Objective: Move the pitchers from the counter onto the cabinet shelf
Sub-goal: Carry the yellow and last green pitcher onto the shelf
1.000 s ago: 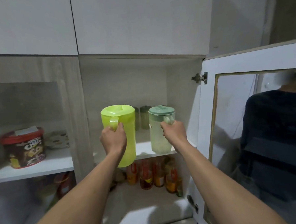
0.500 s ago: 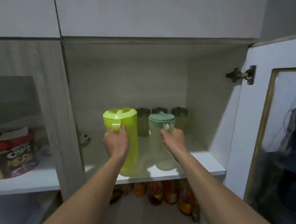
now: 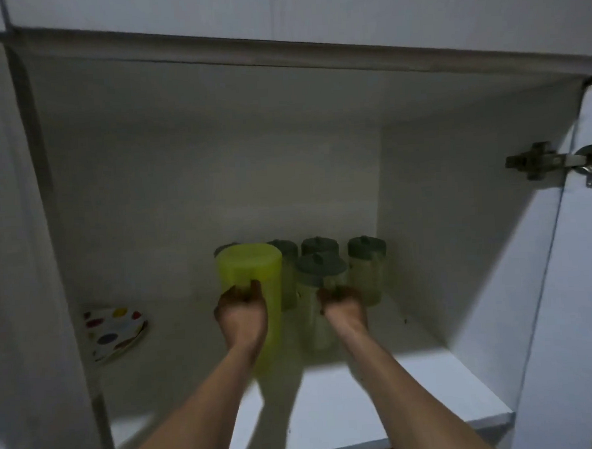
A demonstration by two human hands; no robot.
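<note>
A lime-green pitcher (image 3: 256,274) stands deep inside the cabinet, and my left hand (image 3: 242,311) grips its handle. To its right is a clear pitcher with a grey-green lid (image 3: 319,269), whose handle my right hand (image 3: 343,306) holds. Both pitchers appear to sit on the white cabinet shelf (image 3: 416,389), though blur and my arms hide their bases. Behind them, several similar clear pitchers with grey-green lids (image 3: 367,265) line the back wall.
A stack of plates with coloured dots (image 3: 116,331) lies at the shelf's left. The open cabinet door with its hinge (image 3: 542,165) stands at the right. The cabinet's side walls and top panel enclose the space.
Both hands have pushed the two pitchers further back into the cabinet, close to the row at the rear. The camera has moved nearer and tilted up.
</note>
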